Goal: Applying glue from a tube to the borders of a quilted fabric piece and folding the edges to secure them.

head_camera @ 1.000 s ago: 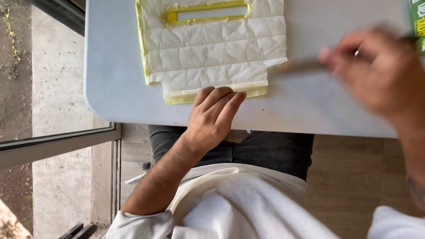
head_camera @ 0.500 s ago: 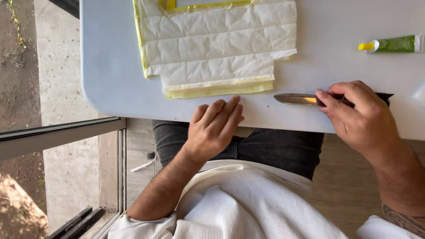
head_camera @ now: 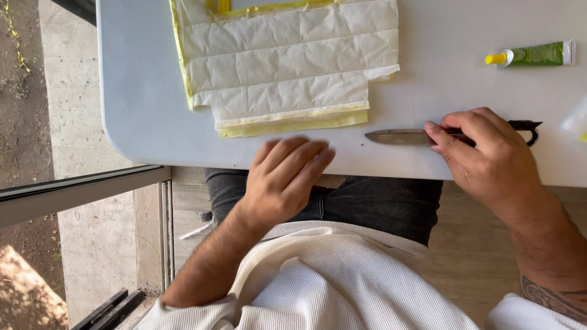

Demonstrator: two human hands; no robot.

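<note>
While the right hand [head_camera: 489, 156] lay over the scissors [head_camera: 428, 134] on the table [head_camera: 134, 110], its fingers [head_camera: 443, 137] were curled together on the dark handle end, pinching it, with the closed blades pointing left toward the sheet [head_camera: 287, 67]. The scissors lay flat near the table's front edge, just right of the sheet's lower right corner, apart from it. The left hand [head_camera: 284, 177] hovered blurred at the front edge below the sheet, fingers extended and close together, holding nothing, not clearly touching the table. The sheet was white, creased in bands, edged in yellow, with a notch at its lower left. A green tube [head_camera: 532, 55] with a yellow cap lay well apart at upper right. Judged from this, a good grip meant getting fingers properly through the handle loops before lifting, keeping the blade tips low and away from the left hand, and flattening the sheet with that free hand so the creased paper would not shift or buckle under the blades.
</note>
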